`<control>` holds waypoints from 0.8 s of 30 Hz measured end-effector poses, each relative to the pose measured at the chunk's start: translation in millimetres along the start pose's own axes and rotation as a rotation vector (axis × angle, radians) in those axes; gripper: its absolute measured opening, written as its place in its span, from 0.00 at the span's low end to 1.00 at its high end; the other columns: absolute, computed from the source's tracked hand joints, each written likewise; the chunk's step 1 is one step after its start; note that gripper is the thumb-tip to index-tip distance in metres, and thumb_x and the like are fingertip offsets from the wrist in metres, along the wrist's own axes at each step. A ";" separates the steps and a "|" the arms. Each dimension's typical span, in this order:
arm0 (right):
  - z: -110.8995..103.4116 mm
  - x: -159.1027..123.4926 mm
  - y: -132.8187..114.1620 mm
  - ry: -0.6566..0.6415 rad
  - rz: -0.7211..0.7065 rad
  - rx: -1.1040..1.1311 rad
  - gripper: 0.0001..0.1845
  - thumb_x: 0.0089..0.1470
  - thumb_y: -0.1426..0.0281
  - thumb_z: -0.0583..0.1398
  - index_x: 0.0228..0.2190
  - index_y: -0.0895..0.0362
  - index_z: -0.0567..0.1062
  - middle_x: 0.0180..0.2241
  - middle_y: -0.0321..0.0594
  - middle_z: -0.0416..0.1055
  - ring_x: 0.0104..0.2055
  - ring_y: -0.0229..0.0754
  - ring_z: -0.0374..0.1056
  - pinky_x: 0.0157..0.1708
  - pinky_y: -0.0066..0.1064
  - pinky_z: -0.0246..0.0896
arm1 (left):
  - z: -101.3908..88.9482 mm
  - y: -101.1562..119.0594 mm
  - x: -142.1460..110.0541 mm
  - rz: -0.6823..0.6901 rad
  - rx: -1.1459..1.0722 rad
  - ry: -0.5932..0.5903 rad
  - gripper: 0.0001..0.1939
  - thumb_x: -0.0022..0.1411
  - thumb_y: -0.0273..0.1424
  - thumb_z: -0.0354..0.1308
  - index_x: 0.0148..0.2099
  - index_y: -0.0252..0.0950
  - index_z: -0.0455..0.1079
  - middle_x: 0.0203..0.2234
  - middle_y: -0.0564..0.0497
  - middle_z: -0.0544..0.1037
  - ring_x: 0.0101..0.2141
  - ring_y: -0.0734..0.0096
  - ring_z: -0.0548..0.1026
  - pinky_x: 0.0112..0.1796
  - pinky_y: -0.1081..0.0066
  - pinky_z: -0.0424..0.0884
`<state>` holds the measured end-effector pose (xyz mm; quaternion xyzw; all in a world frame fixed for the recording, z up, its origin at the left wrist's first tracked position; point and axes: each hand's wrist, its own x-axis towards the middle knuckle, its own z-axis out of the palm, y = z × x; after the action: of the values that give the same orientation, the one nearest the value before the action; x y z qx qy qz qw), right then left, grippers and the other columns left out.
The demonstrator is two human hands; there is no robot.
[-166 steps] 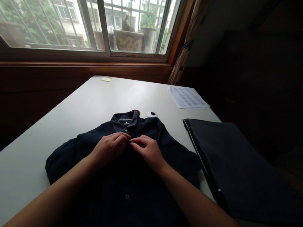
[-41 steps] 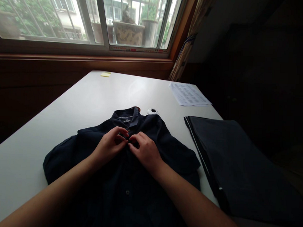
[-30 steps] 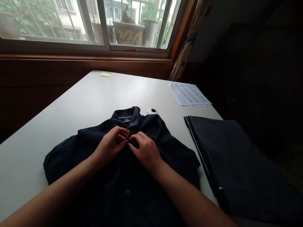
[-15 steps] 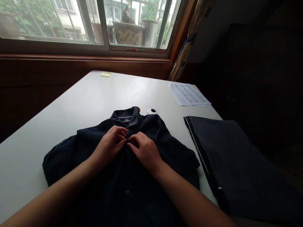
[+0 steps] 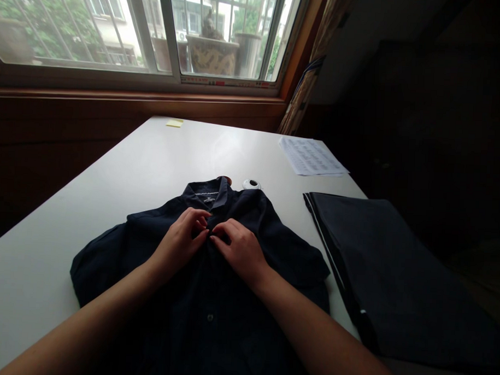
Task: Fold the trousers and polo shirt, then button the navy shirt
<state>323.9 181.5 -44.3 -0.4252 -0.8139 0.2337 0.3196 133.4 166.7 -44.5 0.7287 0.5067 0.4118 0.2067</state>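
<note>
A dark navy collared shirt (image 5: 149, 255) lies front up on the white table (image 5: 98, 187), its collar (image 5: 217, 197) toward the window. My left hand (image 5: 187, 229) pinches the front placket just below the collar. Beside it, almost fingertip to fingertip, my right hand (image 5: 240, 244) pinches the placket from the other side. Whatever small part sits between the fingertips, perhaps a button, is too dark to make out. Lower on the front, a single pale button (image 5: 210, 318) shows.
Folded dark cloth (image 5: 379, 257) lies at the table's right edge. Behind it are printed papers (image 5: 310, 155). A white round object with a dark centre (image 5: 251, 184) and a partly hidden brownish one (image 5: 225, 180) sit by the collar. A yellow sticky note (image 5: 174, 122) is at the far edge.
</note>
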 end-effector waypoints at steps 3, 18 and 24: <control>-0.3 0.0 0.0 0.005 0.008 0.006 0.02 0.59 0.70 0.63 0.37 0.52 0.75 0.36 0.37 0.74 0.39 0.42 0.72 0.43 0.32 0.65 | -0.7 -0.1 -0.3 0.009 -0.020 -0.001 0.17 0.62 0.24 0.58 0.52 0.40 0.67 0.38 0.51 0.72 0.36 0.70 0.75 0.39 0.68 0.75; -0.9 5.3 4.4 -0.019 0.056 0.117 0.02 0.58 0.70 0.64 0.35 0.54 0.78 0.35 0.37 0.77 0.40 0.41 0.73 0.43 0.31 0.64 | -0.8 -3.0 0.7 -0.106 -0.199 -0.003 0.15 0.62 0.28 0.61 0.51 0.40 0.68 0.37 0.51 0.73 0.37 0.69 0.75 0.40 0.67 0.73; -2.3 8.1 5.1 0.001 0.115 0.206 0.02 0.57 0.69 0.65 0.33 0.54 0.79 0.34 0.36 0.78 0.38 0.40 0.74 0.41 0.31 0.65 | 1.2 -6.9 1.7 -0.172 -0.323 -0.014 0.16 0.62 0.31 0.62 0.52 0.39 0.67 0.34 0.52 0.73 0.36 0.68 0.76 0.39 0.67 0.73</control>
<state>324.8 191.3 -43.4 -0.4362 -0.7596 0.3341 0.3479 130.7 171.2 -49.5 0.6429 0.4929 0.4634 0.3591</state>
